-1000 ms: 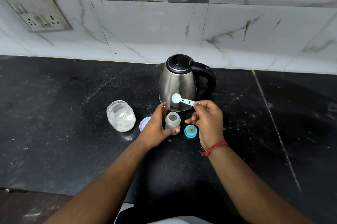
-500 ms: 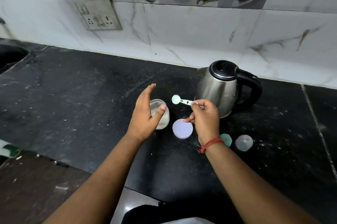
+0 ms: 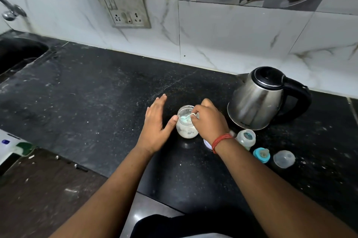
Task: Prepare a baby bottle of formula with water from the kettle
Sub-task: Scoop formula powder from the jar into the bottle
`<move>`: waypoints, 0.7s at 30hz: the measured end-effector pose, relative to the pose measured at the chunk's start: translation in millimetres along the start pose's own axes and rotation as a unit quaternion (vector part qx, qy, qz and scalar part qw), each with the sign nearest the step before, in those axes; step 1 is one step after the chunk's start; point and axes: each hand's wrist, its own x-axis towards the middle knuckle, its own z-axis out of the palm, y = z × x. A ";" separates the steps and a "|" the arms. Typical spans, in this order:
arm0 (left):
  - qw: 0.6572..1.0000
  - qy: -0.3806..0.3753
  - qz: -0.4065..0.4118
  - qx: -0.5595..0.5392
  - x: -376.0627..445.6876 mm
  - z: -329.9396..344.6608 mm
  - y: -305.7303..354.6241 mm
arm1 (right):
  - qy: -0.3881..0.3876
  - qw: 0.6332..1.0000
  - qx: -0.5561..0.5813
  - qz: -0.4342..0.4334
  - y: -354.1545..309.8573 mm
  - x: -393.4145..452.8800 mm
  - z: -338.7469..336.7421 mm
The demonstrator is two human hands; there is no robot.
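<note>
1. Dim, even indoor light; the black desk [image 3: 96, 102] swallows most of it.
2. A soft highlight streaks the kettle [image 3: 257, 102] body.
3. Wide-angle bending curves the tiles toward 12 and 3 o'clock.
4. Slight motion blur smears edges.

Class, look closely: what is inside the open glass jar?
Inside the jar: white powder and the scoop, dipped in by the right hand. That hand covers the jar's right side.

Your right hand [image 3: 210, 119] has lowered the scoop [image 3: 185, 118] into the formula jar [image 3: 186, 128]; your left hand's [image 3: 156, 125] thumb now touches its rim.
</note>
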 end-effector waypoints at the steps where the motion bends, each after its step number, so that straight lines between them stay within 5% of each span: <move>1: 1.000 -0.003 0.000 -0.001 0.7 -0.3 -1.4 | -0.013 1.000 -0.015 0.006 -0.6 4.3 1.4; 7: 1.000 -0.023 -0.008 -0.016 3.9 3.3 -2.2 | -0.093 0.990 -0.108 0.014 -7.9 29.2 3.8; 12: 0.999 -0.028 -0.002 -0.023 8.8 8.1 -0.4 | -0.065 0.993 -0.095 0.010 -10.1 34.9 2.4; 21: 0.996 -0.005 0.093 0.006 18.1 11.6 20.7 | 0.141 0.988 0.066 0.012 13.5 8.3 -29.8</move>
